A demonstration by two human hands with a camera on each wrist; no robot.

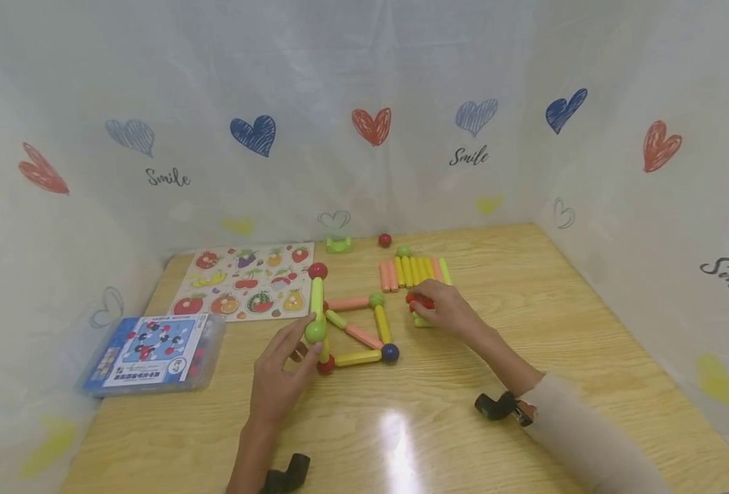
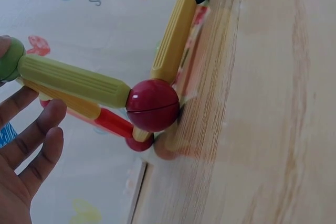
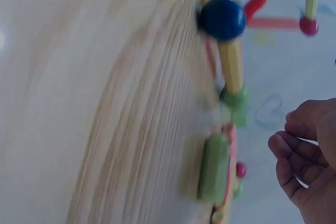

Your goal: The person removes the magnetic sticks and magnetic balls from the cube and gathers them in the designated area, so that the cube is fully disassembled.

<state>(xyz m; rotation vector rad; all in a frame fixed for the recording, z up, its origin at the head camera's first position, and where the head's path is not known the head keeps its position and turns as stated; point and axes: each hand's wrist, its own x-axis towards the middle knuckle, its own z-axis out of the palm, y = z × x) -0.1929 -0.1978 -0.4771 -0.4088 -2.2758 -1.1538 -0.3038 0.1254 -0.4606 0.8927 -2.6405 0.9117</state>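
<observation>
A frame of magnetic-looking sticks and balls stands on the table, with a blue ball (image 1: 390, 353), a red ball (image 1: 326, 364) and a yellow stick (image 1: 358, 358) along its near side. My left hand (image 1: 280, 374) pinches the green ball (image 1: 316, 332) raised above the frame's left side. From that ball a light green stick (image 2: 73, 80) slopes to a red ball (image 2: 153, 105) in the left wrist view. My right hand (image 1: 441, 309) hovers by red sticks (image 1: 422, 302) and a green stick (image 3: 212, 169), its fingers loosely bent with nothing visible between them.
Yellow and pink sticks (image 1: 412, 272) lie in a row behind my right hand. A loose red ball (image 1: 385, 240), a green ball (image 1: 404, 251) and a green bracket-like piece (image 1: 339, 245) are farther back. At left are a fruit-picture board (image 1: 247, 281) and a plastic box (image 1: 154, 353).
</observation>
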